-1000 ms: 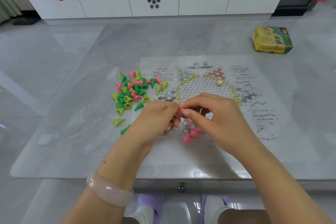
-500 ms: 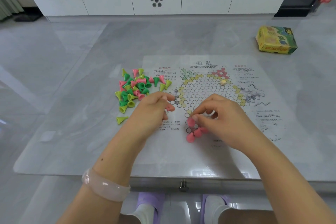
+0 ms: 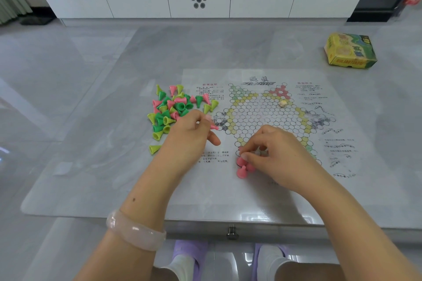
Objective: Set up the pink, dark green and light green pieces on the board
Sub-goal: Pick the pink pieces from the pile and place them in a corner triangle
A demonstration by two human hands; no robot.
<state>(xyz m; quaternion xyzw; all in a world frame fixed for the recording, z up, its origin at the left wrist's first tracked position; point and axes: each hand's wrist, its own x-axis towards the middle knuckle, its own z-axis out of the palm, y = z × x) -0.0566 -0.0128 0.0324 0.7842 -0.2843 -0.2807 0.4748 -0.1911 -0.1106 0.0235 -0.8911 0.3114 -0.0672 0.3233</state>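
Observation:
A paper star-shaped board lies flat on the grey table. Left of it sits a pile of pink, dark green and light green cone pieces. Three pink pieces stand in the board's near point. My right hand hovers right over them, its thumb and forefinger pinched at a pink piece by the near point. My left hand rests between the pile and the board, curled around pink pieces, one tip sticking out to the right.
A small cream die lies on the board's upper part. One light green cone lies apart, near the pile. A yellow-green box sits at the far right. The table's front edge with a drawer knob is close.
My hands, joined over the near point a second ago, have separated. The left moved back left toward the pile with pink pieces; the right lowered onto the near point of the board.

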